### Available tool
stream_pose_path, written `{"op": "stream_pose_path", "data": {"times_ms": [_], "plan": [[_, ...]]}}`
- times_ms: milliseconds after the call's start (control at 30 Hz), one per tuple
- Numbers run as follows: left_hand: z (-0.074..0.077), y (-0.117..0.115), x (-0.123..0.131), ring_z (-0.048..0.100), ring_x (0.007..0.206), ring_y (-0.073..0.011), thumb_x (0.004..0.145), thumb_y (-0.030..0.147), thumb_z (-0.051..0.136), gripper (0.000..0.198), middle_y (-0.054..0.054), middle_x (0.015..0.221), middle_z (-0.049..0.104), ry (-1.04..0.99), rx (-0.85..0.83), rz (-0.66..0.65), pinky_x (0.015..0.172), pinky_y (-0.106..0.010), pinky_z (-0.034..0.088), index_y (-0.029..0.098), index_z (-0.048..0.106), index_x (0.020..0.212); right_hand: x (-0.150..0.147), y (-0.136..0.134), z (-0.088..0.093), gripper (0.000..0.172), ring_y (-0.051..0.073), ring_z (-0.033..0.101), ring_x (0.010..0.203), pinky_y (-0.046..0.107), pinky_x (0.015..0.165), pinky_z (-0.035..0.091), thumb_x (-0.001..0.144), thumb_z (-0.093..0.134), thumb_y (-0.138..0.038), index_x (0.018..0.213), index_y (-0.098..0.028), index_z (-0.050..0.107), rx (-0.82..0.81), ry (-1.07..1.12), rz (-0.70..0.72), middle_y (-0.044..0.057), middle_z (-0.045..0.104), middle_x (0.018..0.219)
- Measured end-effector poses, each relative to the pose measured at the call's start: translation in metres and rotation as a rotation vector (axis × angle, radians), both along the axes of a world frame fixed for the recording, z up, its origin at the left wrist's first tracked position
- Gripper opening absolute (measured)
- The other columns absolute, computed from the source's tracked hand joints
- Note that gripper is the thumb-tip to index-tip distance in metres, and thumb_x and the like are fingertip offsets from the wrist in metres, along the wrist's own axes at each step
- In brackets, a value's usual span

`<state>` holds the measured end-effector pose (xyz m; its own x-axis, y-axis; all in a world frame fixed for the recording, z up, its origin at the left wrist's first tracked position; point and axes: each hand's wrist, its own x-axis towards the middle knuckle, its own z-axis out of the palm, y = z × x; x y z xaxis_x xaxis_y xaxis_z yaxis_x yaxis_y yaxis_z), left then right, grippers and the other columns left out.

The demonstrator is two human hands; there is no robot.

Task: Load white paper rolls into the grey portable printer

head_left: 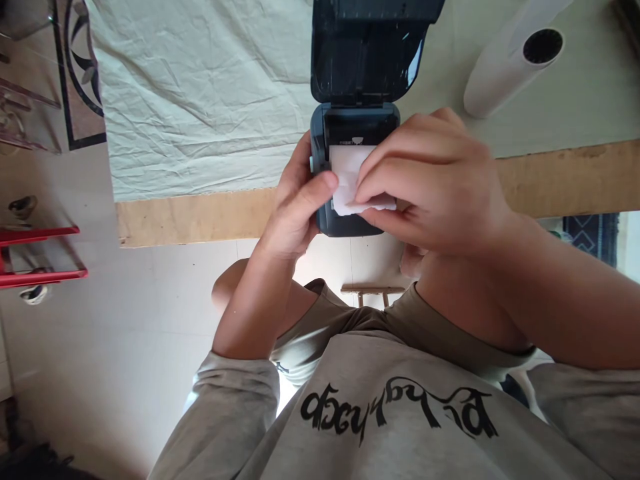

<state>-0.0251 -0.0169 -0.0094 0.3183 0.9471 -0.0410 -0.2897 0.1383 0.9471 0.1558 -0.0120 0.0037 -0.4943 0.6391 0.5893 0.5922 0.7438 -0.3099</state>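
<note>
Currently my left hand [295, 207] clamps the open printer [350, 228] at the table edge [200, 217], while my right hand [435, 187] pinches the paper strip [347, 175] feeding from it. A crooked pull could tear it or drag the printer off.

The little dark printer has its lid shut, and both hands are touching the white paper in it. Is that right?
Not quite. The head view shows the lid open, tipped back above the printer. The rest holds: the left hand grips the printer with its thumb on the white paper, and the right hand pinches that paper.
</note>
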Motion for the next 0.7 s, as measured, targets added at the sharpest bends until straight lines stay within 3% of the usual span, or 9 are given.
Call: {"op": "stream_pose_path", "data": {"times_ms": [100, 167, 233, 333, 400, 567, 700], "plan": [[-0.001, -0.001, -0.001, 0.055, 0.073, -0.0107, 0.075, 0.029, 0.073, 0.029, 0.001, 0.085, 0.057, 0.029, 0.013, 0.004, 0.066, -0.021, 0.046, 0.025, 0.058, 0.100, 0.006, 0.002, -0.001, 0.012, 0.010, 0.054, 0.082, 0.029, 0.074, 0.036, 0.082, 0.061, -0.037, 0.084, -0.025, 0.062, 0.020, 0.055, 0.077, -0.006, 0.067, 0.091], [-0.002, 0.000, -0.001, 0.058, 0.078, -0.0128, 0.073, 0.027, 0.074, 0.033, -0.001, 0.090, 0.059, 0.040, 0.019, 0.019, 0.070, -0.022, 0.048, 0.024, 0.058, 0.102, 0.013, 0.005, 0.003, 0.020, 0.010, 0.056, 0.084, 0.028, 0.076, 0.041, 0.081, 0.061, -0.041, 0.087, -0.022, 0.060, 0.007, 0.180, 0.097, -0.002, 0.065, 0.090], [-0.004, 0.000, -0.001, 0.059, 0.081, -0.0144, 0.072, 0.029, 0.075, 0.039, -0.002, 0.093, 0.060, 0.041, 0.031, 0.018, 0.071, -0.024, 0.049, 0.023, 0.057, 0.106, 0.020, 0.007, 0.007, 0.022, 0.011, 0.058, 0.090, 0.028, 0.079, 0.045, 0.085, 0.054, -0.039, 0.096, -0.021, 0.058, -0.067, 0.308, -0.013, 0.001, 0.063, 0.095], [-0.007, 0.001, -0.001, 0.060, 0.084, -0.0164, 0.069, 0.032, 0.077, 0.046, -0.003, 0.097, 0.060, 0.054, 0.048, 0.027, 0.072, -0.025, 0.050, 0.023, 0.057, 0.110, 0.023, 0.010, 0.009, 0.039, 0.014, 0.058, 0.113, 0.028, 0.088, 0.047, 0.087, 0.049, -0.037, 0.124, -0.025, 0.048, -0.251, 0.396, -0.217, 0.002, 0.052, 0.130], [-0.009, 0.001, -0.001, 0.062, 0.087, -0.0184, 0.066, 0.036, 0.078, 0.052, -0.004, 0.099, 0.061, 0.075, 0.043, 0.042, 0.073, -0.026, 0.052, 0.025, 0.057, 0.112, 0.022, 0.012, 0.009, 0.054, 0.016, 0.053, 0.127, 0.029, 0.095, 0.047, 0.083, 0.052, -0.037, 0.134, -0.025, 0.038, -0.335, 0.402, -0.198, 0.001, 0.040, 0.146], [-0.012, 0.002, -0.001, 0.064, 0.087, -0.0200, 0.065, 0.040, 0.081, 0.053, -0.004, 0.097, 0.062, 0.098, 0.034, 0.070, 0.073, -0.029, 0.053, 0.024, 0.057, 0.109, 0.018, 0.014, 0.012, 0.040, 0.013, 0.057, 0.119, 0.030, 0.098, 0.047, 0.085, 0.042, -0.038, 0.120, -0.018, 0.047, -0.309, 0.506, -0.076, 0.002, 0.056, 0.130], [-0.012, 0.002, -0.002, 0.065, 0.086, -0.0190, 0.063, 0.036, 0.082, 0.051, -0.003, 0.093, 0.064, 0.088, 0.049, 0.078, 0.073, -0.028, 0.054, 0.022, 0.058, 0.106, 0.016, 0.012, 0.012, 0.034, 0.010, 0.056, 0.114, 0.028, 0.099, 0.049, 0.086, 0.044, -0.037, 0.115, -0.020, 0.049, -0.358, 0.394, -0.077, 0.002, 0.056, 0.123]]}}
